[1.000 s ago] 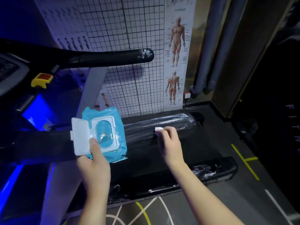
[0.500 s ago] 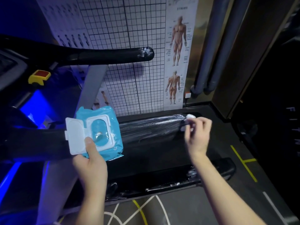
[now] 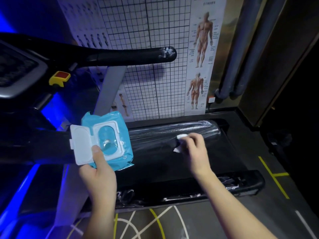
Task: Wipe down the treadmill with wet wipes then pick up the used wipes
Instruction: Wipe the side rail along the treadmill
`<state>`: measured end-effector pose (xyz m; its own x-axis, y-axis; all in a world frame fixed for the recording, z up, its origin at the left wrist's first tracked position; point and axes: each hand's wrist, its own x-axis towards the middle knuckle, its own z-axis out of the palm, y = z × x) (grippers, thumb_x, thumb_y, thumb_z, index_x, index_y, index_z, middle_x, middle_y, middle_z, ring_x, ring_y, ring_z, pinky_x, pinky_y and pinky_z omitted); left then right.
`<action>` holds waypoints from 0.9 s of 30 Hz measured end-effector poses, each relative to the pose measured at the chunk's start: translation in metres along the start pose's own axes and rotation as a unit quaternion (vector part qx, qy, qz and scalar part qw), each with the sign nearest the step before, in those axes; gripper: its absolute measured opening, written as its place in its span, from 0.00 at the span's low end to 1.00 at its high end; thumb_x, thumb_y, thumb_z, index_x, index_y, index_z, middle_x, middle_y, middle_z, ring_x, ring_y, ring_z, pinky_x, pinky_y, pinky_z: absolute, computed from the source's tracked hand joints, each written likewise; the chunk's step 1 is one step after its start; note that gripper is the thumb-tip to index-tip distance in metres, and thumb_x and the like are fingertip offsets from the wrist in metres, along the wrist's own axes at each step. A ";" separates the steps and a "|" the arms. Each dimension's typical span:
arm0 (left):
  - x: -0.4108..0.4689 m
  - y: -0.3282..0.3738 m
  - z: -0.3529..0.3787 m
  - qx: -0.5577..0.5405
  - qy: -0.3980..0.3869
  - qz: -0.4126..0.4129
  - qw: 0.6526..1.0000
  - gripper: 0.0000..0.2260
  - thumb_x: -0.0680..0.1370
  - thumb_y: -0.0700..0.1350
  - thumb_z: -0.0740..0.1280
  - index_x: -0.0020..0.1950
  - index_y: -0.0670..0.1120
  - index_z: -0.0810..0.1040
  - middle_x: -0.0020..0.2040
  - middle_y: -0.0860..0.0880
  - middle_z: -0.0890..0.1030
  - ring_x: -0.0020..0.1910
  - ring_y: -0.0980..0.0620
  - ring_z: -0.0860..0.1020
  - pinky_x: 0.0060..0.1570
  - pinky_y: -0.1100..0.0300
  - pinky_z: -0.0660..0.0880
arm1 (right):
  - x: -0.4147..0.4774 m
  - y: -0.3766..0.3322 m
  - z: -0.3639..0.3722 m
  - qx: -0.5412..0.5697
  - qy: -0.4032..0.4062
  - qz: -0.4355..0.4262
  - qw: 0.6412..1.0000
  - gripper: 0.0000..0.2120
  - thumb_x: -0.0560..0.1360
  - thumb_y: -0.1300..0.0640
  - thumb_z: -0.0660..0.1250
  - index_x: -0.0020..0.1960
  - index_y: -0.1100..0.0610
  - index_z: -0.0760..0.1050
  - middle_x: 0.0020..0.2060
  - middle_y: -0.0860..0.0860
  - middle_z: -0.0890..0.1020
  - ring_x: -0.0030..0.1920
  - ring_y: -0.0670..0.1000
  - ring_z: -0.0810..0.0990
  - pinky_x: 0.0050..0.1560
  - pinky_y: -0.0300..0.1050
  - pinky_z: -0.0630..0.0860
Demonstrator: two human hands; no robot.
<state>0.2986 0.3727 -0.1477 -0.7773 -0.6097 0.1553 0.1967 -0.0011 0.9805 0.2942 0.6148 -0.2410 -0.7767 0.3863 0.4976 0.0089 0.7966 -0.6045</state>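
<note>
right hand (image 3: 194, 149) pinches a bunched white wipe (image 3: 182, 136) at the near edge of the far rail (image 3: 155, 135) of the treadmill (image 3: 155, 163), the rail running left-right past it; left hand (image 3: 98, 173) grips the open wipe pack (image 3: 110, 135).

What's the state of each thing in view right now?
wipes pack: held in left hand
lid: flipped open
wet wipe: bunched, gripped by right hand at the far side rail
far side rail: wrapped in shiny film
handlebar: tip wrapped in film
</note>
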 end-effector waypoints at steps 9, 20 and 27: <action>0.008 -0.008 -0.009 0.012 -0.038 -0.004 0.999 0.16 0.87 0.44 0.63 0.72 0.39 0.76 0.60 0.50 0.80 0.55 0.59 0.79 0.46 0.75 0.74 | 0.005 -0.026 -0.011 0.036 0.123 -0.032 0.991 0.09 0.75 0.66 0.67 0.54 0.59 0.80 0.52 0.50 0.73 0.52 0.51 0.75 0.57 0.34 0.73; 0.005 -0.009 -0.004 0.015 -0.072 -0.004 0.997 0.16 0.87 0.46 0.64 0.69 0.37 0.78 0.59 0.47 0.81 0.58 0.51 0.81 0.49 0.65 0.76 | 0.031 0.001 -0.022 -0.115 0.042 -0.055 0.991 0.08 0.81 0.49 0.63 0.54 0.52 0.76 0.51 0.46 0.77 0.53 0.47 0.76 0.56 0.34 0.70; -0.002 -0.005 0.009 -0.023 -0.087 -0.006 0.996 0.16 0.87 0.43 0.63 0.69 0.34 0.78 0.59 0.48 0.79 0.53 0.59 0.80 0.41 0.78 0.72 | 0.055 0.051 -0.072 -0.026 0.244 0.094 0.965 0.10 0.74 0.68 0.63 0.52 0.64 0.79 0.50 0.61 0.74 0.51 0.61 0.76 0.53 0.57 0.77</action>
<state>0.2935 0.3806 -0.1519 -0.8707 -0.4626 0.1669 0.2111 -0.0450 0.9764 0.2972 0.7102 -0.1995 -0.3694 0.6886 0.6240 0.1627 0.7090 -0.6862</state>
